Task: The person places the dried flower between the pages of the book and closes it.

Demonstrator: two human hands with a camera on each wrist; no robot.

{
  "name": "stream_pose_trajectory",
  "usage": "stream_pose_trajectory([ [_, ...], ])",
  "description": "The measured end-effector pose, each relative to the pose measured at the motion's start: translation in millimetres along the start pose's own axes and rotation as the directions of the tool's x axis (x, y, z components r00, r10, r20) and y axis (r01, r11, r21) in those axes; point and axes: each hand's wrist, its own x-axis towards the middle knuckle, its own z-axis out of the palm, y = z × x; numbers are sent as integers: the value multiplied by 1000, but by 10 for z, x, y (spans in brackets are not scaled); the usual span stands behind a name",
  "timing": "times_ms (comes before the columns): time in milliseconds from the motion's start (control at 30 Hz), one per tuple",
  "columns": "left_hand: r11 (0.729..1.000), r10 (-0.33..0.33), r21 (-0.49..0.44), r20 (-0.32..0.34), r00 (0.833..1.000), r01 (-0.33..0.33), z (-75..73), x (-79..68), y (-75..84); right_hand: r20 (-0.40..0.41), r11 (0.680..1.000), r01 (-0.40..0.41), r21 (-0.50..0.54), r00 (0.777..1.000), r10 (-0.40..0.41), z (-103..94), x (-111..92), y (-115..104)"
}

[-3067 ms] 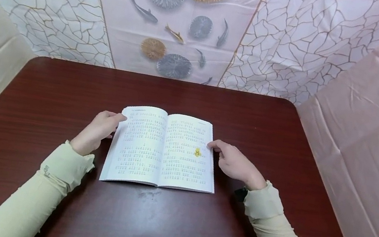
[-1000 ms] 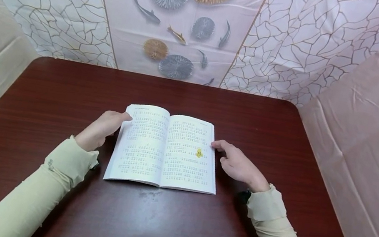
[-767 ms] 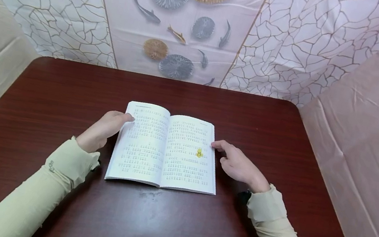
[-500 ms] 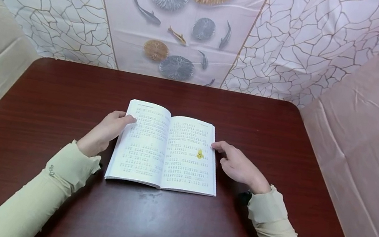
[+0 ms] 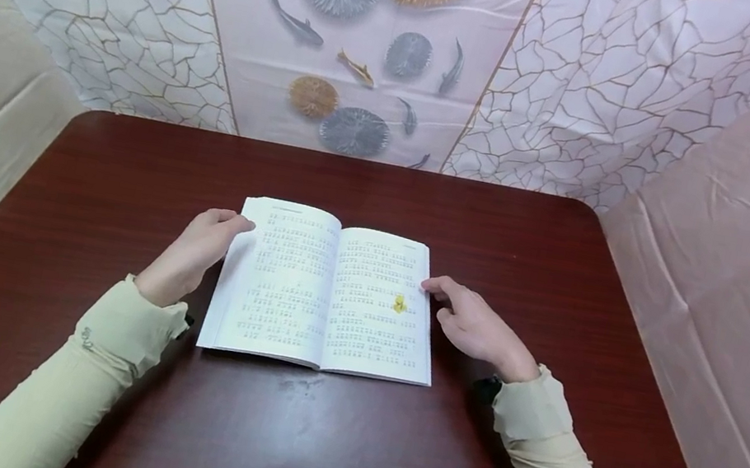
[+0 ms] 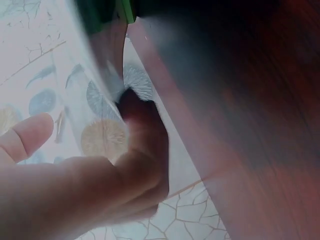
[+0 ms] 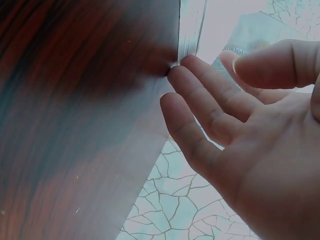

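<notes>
A white book (image 5: 290,286) with lines of print lies spread on the dark table; a yellow mark (image 5: 399,304) shows on its right page. My left hand (image 5: 195,248) is at the left edge, its fingers curled round behind the raised pages. In the left wrist view the thumb (image 6: 35,132) stands apart from the blurred pages, and a green patch shows above. My right hand (image 5: 475,327) is by the right edge with relaxed, nearly straight fingers; in the right wrist view the fingertips (image 7: 180,75) touch the book's side.
The reddish-brown wooden table (image 5: 307,448) has rounded far corners. Behind it hangs a patterned cloth (image 5: 373,33). Pale cloth walls (image 5: 741,248) stand at both sides. Both forearms wear light sleeves (image 5: 98,352).
The left pages bowed up toward the spine, then spread back left, baring more of the left margin. My left hand has drawn back leftward. My right hand has barely moved.
</notes>
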Motion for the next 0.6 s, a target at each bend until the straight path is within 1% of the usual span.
stream_pose_trajectory([
  [167,999,9,-37,30,1000,-8,-6,-1,-2,-11,1000,-1,23,1000,1,1,-18,-8],
  [300,998,27,-52,47,999,-24,10,-32,34,-27,1000,-11,24,1000,11,7,-27,-3],
  [367,998,43,-49,57,997,-41,27,-55,60,-38,999,-21,31,999,22,4,-26,-4],
  [500,995,98,-32,75,992,-96,85,-87,113,-65,999,-35,41,997,38,-4,-13,-30],
  [600,993,117,-25,83,990,-115,125,-97,127,-75,999,-38,39,996,41,15,2,-57],
])
